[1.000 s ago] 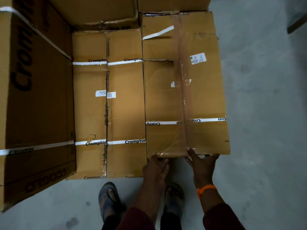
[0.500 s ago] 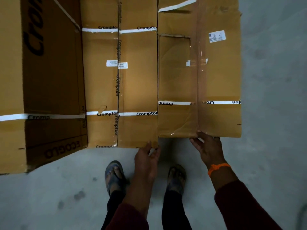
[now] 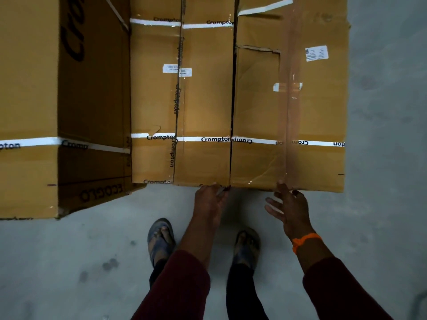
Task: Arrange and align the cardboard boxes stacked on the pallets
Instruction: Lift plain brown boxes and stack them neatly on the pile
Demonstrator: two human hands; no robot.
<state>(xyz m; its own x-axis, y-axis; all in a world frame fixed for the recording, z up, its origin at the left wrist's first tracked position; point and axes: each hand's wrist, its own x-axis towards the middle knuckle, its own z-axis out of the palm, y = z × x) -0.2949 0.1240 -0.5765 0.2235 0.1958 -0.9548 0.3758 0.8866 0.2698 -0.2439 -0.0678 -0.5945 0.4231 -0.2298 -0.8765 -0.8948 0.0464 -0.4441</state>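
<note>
Your left hand [image 3: 209, 202] reaches to the near edge of the middle cardboard box [image 3: 203, 100], right at the corner beside the dark seam. Its fingers are stretched forward against the cardboard and grip nothing. Your right hand [image 3: 288, 204] is spread wide, and only one fingertip touches the near edge of the right cardboard box [image 3: 318, 116], just where the brown tape strip [image 3: 292, 112] comes down. You wear an orange thread [image 3: 305, 240] on this wrist.

The two boxes stand side by side with a thin gap between them, and their near edges are almost in one line. The white Crompton straps [image 3: 261, 141] on both tops nearly meet. A taller box [image 3: 30, 100] stands at the left, touching the middle one. Your sandals [image 3: 160, 239] are on the grey concrete floor [image 3: 381, 204], just before the boxes.
</note>
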